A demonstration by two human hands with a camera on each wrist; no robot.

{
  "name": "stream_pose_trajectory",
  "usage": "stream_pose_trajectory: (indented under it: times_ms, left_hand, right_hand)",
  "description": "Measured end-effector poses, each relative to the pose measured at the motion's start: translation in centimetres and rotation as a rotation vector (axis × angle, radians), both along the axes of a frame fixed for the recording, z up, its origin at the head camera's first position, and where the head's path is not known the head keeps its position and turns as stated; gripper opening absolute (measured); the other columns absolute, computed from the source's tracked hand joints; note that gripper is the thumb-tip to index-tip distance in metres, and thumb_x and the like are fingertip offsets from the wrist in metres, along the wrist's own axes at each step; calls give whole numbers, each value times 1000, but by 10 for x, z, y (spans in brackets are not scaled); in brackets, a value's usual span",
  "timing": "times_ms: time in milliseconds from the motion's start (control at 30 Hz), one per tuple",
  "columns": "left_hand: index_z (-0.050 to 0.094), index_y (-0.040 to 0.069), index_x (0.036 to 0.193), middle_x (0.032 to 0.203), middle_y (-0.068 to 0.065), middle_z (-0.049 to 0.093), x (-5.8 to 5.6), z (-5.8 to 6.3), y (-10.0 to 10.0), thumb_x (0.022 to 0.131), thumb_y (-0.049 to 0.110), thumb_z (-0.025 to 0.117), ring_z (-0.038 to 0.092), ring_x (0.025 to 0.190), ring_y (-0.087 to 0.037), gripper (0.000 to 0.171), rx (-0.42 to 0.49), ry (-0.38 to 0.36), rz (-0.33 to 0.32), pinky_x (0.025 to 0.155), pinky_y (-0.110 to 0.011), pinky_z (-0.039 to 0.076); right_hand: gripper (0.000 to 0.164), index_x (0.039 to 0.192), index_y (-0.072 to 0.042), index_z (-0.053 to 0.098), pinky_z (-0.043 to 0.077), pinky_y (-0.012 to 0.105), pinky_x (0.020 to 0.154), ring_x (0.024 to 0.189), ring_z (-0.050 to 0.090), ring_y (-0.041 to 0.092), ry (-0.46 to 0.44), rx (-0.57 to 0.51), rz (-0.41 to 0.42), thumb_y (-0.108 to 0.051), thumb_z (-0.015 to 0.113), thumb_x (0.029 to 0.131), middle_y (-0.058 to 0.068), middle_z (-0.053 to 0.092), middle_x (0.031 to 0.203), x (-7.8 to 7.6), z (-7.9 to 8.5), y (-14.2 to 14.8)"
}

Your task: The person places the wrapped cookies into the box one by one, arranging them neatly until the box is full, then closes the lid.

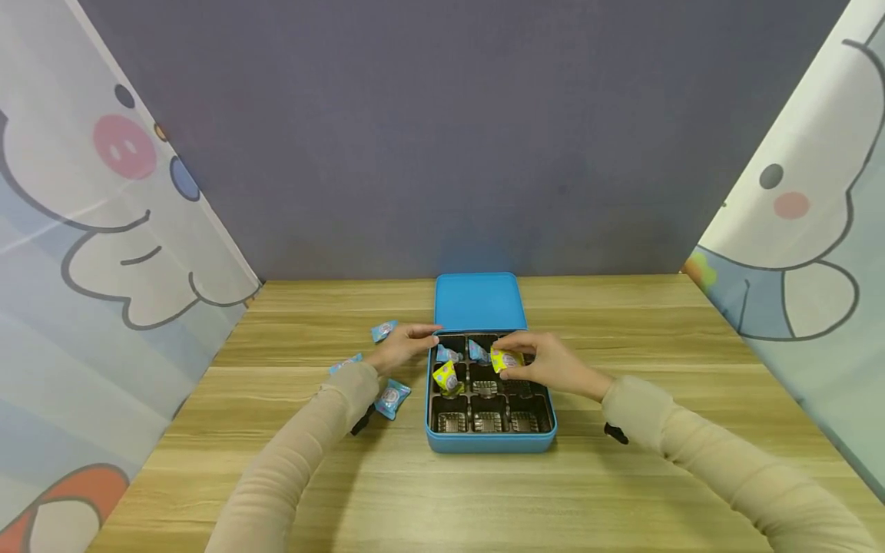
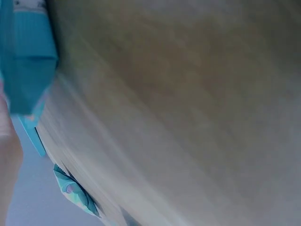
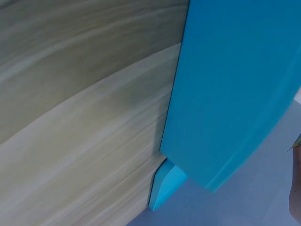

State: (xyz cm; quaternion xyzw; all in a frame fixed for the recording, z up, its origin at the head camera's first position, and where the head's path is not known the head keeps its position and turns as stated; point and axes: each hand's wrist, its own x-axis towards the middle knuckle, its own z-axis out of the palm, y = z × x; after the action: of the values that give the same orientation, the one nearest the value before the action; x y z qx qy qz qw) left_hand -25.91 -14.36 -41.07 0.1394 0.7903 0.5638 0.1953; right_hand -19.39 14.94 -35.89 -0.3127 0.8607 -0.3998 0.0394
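Note:
A blue box sits on the table with a black tray of square compartments inside. My right hand pinches a yellow wrapped candy over the back right part of the tray. The fingers of my left hand reach out to the box's back left corner, right at the rim, holding nothing. Blue wrapped candies lie in the back left and back middle compartments. Yellow wrapping shows in the middle left one. The front row holds nothing.
The blue lid lies behind the box, by the dark back panel. Left of the box are loose blue candies, one near the back, one partly behind the left arm, one nearer the front.

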Motion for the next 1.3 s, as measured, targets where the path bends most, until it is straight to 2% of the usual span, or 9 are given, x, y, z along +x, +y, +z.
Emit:
stream_pose_trajectory:
  times_ms: [67,267,500,633,767,967,1067,1300]
  left_hand:
    - [50,18,131,141,-6,41,-3,-3,0,90,33,56,40,128,-27,44,-11,26,-2,106,-42,37]
    - [52,18,130,138,-8,44,-4,-2,2,90,32,57,44,125,-27,43,-34,88,-25,102,-40,41]
    - [54,20,127,137,-5,46,-2,-1,2,90,30,57,45,124,-25,39,-35,76,8,102,-40,41]
    - [54,21,127,138,-5,45,-2,0,3,89,31,58,44,125,-25,40,-36,57,11,102,-40,41]
    - [52,17,129,139,-8,43,1,7,5,90,27,56,42,126,-28,40,-15,38,-9,104,-42,39]
    - [46,5,133,140,-15,40,11,21,5,93,18,52,41,127,-32,43,-2,59,-56,103,-42,40]
    - [46,5,133,141,-16,39,11,18,4,93,18,52,40,127,-33,43,23,51,-55,103,-43,39]
    - [51,14,131,140,-8,42,2,-1,3,91,28,55,42,127,-28,42,6,54,7,103,-42,40]
  right_hand:
    - [48,118,-11,61,51,29,90,106,60,22,2,-9,0,-31,72,76,5,62,116,-1,-2,-4]
    - [46,117,-9,61,50,27,91,106,60,22,-15,-69,11,-25,73,75,7,61,116,-1,-5,-14]
    - [45,118,-3,59,49,34,94,107,58,27,-70,-83,-2,-12,73,76,12,60,117,0,-9,-23]
    - [44,118,-3,59,49,36,93,108,57,28,-84,-89,-9,-11,72,77,13,60,117,1,-13,-25]
    - [43,117,-8,60,50,31,92,109,58,25,-97,-103,1,-19,72,77,9,60,117,2,-17,-25]
    - [44,116,-11,60,50,25,91,108,58,23,-97,-88,34,-27,73,76,6,60,115,1,-23,-27]
    - [45,115,-12,60,50,23,90,107,59,22,-108,-83,27,-27,73,76,6,60,115,1,-25,-29]
    - [46,116,-12,59,50,24,91,108,58,22,-142,-72,21,-28,73,75,6,60,117,1,-27,-33]
